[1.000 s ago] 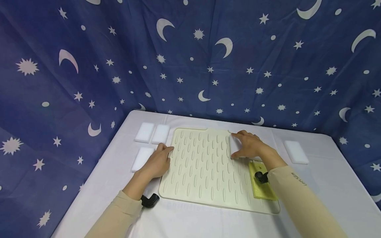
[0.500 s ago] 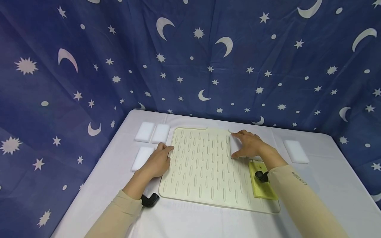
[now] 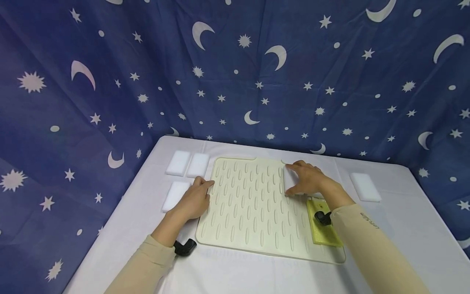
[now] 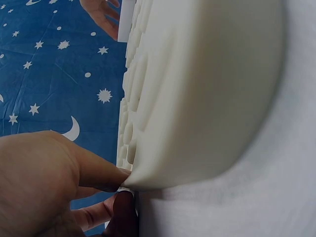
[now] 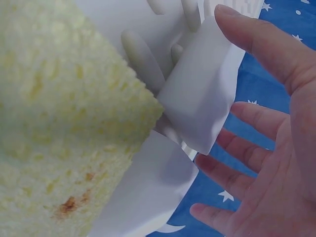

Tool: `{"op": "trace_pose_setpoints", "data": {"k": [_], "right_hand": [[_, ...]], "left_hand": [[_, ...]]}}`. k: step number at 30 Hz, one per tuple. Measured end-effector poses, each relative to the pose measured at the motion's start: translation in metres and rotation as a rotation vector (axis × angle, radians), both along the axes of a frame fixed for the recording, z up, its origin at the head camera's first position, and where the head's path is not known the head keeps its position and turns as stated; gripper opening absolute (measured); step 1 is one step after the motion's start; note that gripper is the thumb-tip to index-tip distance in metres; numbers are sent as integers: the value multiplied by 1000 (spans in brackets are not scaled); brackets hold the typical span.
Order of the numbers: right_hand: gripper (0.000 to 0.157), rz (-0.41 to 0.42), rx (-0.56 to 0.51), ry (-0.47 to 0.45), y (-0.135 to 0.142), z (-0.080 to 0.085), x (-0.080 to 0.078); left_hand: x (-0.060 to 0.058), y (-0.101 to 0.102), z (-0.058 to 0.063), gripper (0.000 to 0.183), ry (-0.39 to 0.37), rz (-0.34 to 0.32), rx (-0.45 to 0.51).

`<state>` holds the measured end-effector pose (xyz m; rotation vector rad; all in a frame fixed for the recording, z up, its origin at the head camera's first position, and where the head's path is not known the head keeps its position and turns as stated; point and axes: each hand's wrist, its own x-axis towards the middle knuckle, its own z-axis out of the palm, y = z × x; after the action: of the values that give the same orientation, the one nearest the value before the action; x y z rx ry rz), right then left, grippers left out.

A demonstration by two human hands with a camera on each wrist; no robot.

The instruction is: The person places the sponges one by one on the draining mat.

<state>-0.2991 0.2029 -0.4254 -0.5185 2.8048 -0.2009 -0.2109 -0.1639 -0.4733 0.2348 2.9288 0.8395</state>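
A cream mat with raised oval ridges (image 3: pixel 253 216) lies on the table in the head view. My left hand (image 3: pixel 194 199) pinches its left edge; the left wrist view has a fingertip on the rim and another finger just below. Over the mat's right side, my right hand (image 3: pixel 307 179) holds a white sponge block (image 3: pixel 289 179), thumb and fingers on opposite edges. The right wrist view shows this white block (image 5: pixel 200 86) between thumb and fingertips. A yellow sponge pad (image 3: pixel 323 234) lies on the mat below my right wrist, partly covered by the forearm.
Left of the mat lie several white blocks (image 3: pixel 178 163), one partly behind my left hand. Another white block (image 3: pixel 365 187) lies at the right on the white tablecloth (image 3: pixel 235 273). A dark blue curtain (image 3: pixel 227 53) with moons and stars hangs behind the table.
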Motion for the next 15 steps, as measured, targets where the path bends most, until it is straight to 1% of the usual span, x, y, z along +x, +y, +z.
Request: {"op": "trace_pose_setpoints", "data": {"k": [6, 15], "right_hand": [[106, 0, 0, -1, -1, 1, 1], [109, -3, -10, 9, 2, 3, 2]], "left_hand": [[-1, 0, -2, 47, -11, 12, 1], [0, 1, -2, 47, -6, 13, 1]]}}
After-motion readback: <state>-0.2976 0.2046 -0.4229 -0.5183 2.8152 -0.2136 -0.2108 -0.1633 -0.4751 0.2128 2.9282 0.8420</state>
